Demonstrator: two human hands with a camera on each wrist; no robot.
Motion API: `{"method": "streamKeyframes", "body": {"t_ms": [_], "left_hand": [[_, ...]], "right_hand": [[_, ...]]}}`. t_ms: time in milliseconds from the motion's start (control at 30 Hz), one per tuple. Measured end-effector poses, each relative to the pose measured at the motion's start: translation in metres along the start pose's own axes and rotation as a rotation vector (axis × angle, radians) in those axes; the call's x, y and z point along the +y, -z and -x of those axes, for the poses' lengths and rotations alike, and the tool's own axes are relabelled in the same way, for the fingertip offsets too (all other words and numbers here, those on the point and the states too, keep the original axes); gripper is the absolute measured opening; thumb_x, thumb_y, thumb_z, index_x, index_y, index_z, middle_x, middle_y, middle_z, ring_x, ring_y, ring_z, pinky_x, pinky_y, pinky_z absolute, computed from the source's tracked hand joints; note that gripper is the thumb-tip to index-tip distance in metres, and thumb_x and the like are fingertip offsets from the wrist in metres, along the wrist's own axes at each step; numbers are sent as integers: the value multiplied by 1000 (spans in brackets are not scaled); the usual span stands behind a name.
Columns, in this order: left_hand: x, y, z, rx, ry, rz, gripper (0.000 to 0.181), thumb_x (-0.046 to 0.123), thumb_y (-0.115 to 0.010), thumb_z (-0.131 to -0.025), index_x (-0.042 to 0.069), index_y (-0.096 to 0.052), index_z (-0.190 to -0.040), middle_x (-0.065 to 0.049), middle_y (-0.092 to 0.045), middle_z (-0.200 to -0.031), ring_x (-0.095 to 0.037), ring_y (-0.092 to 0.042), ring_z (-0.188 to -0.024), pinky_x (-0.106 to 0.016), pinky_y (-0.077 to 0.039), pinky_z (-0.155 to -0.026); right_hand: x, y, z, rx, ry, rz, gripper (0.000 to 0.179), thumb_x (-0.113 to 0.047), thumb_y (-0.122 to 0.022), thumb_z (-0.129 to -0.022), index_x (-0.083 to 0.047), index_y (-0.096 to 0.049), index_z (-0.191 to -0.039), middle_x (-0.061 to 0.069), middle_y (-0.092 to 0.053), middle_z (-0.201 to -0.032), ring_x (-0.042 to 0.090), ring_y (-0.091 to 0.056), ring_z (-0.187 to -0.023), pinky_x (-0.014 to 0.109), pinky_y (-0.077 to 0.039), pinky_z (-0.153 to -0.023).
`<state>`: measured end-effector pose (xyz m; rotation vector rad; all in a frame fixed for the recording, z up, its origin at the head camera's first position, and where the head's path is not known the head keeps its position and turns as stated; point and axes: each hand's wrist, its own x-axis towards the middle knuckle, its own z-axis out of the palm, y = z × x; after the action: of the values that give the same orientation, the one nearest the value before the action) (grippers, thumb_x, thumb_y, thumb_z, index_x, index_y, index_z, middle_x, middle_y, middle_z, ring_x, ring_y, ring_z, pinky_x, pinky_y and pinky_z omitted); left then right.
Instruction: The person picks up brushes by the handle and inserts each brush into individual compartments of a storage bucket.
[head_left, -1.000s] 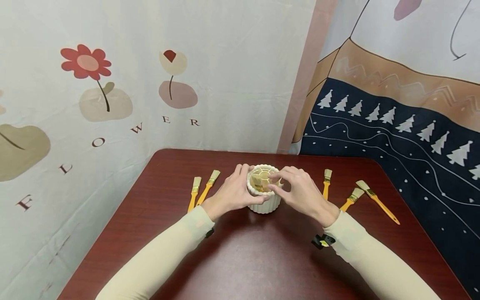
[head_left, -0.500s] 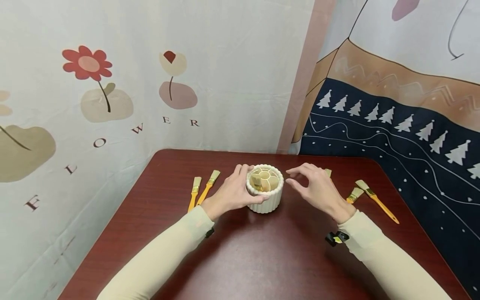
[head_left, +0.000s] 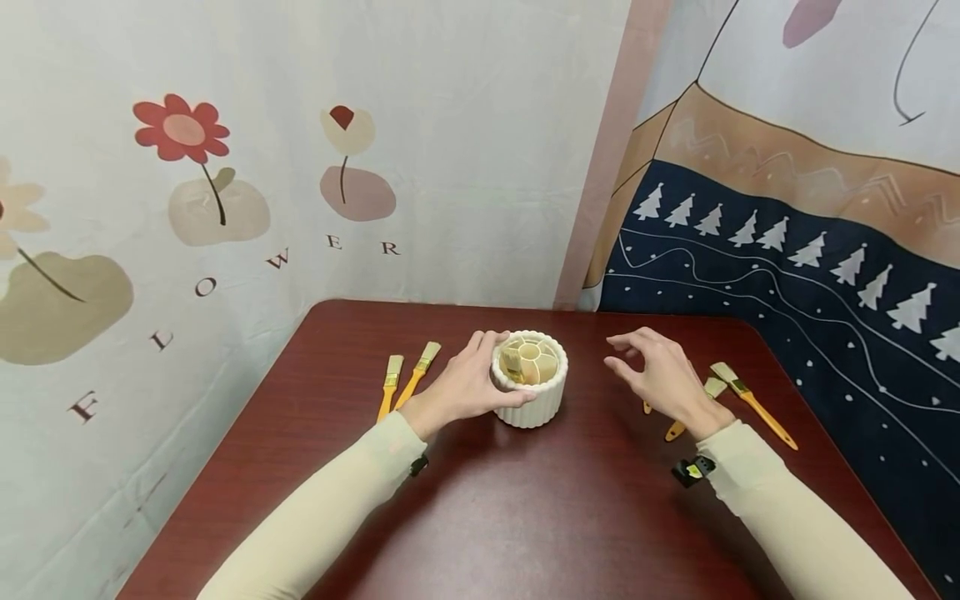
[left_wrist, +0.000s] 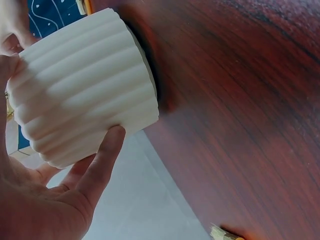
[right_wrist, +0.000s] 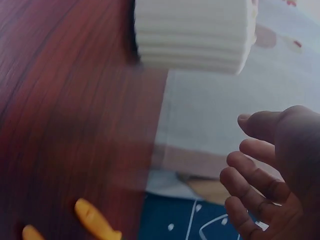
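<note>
Standing on the red-brown table point(head_left: 570, 517), about midway between its left and right edges and closer to its far edge, one white pot point(head_left: 529, 404) is listed: ribbed wall, beaded rim, inside divided into compartments around a central ring. The pot is gripped by the left hand point(head_left: 468, 379), thumb laid across the near side, fingers bent around the far side at the rim. Set in a compartment on the side by that hand, one potted brush point(head_left: 513, 364) is seen bristles up and slightly tilted, its lower part hidden. Nothing is held by the right hand point(head_left: 663, 375), which is poised well apart from the pot, toward the table's right edge, fingers loosely bent and parted from the thumb. Toward the left edge, an outer brush point(head_left: 391, 381) and an inner brush point(head_left: 422, 365) are laid, bristles toward the far edge, handles yellow. By the right edge, one diagonal brush point(head_left: 767, 415) is laid in full view; beside it, a half-covered brush point(head_left: 715, 387) is crossed by the right hand, and of a third brush point(head_left: 647, 408) only the handle end is shown
</note>
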<state>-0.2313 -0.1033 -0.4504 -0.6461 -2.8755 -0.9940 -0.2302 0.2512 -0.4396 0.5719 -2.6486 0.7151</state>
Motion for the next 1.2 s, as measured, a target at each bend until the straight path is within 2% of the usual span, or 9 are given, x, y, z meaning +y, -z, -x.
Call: {"method": "streamKeyframes", "body": {"t_ms": [133, 333, 633, 767, 967, 1200], "left_hand": [[-1, 1, 0, -8, -5, 7, 110, 66, -96, -87, 18, -46, -172, -11, -59, -157, -37, -73, -138, -57, -62, -117], [0, 0, -1, -7, -9, 6, 110, 66, -96, -87, 18, -46, -172, -11, -59, -155, -36, -73, -137, -58, -62, -115], [-2, 0, -1, -7, -9, 4, 110, 65, -96, -87, 19, -46, -172, -10, -60, -153, -35, -72, -137, -57, -62, -115], [-3, 0, -2, -8, -10, 1, 110, 66, -96, -87, 19, -45, -172, -10, -60, -153, -35, -73, -136, -57, -62, -115], [-3, 0, -2, -9, -13, 10, 110, 67, -96, -87, 19, -46, -172, -10, -60, -153, -35, -73, -136, -57, -62, -115], [-3, -1, -2, -8, -10, 24, 110, 66, -96, -86, 18, -46, -172, -10, -60, -153, -35, -73, -136, -57, -62, -116]], "right_hand": [[17, 0, 2, -46, -56, 13, 45, -23, -86, -108, -5, -77, -149, 20, -78, -138, 38, -77, -120, 55, -67, -92], [40, 0, 6, -110, -130, 38, 56, -30, -81, -112, -1, -70, -158, 29, -70, -151, 47, -72, -130, 69, -63, -106], [60, -2, 12, -214, -202, 60, 67, -34, -80, -113, 9, -62, -161, 37, -56, -167, 58, -59, -146, 74, -54, -120], [67, -4, 12, -261, -250, 76, 68, -34, -80, -112, 11, -62, -160, 39, -54, -165, 60, -57, -146, 77, -52, -120], [77, -10, 12, -305, -236, 116, 63, -26, -81, -111, 13, -63, -157, 42, -56, -159, 60, -60, -142, 75, -54, -118], [80, -14, 8, -317, -177, 93, 57, -16, -81, -110, 16, -65, -154, 38, -59, -158, 57, -62, -141, 72, -55, -119]]}}
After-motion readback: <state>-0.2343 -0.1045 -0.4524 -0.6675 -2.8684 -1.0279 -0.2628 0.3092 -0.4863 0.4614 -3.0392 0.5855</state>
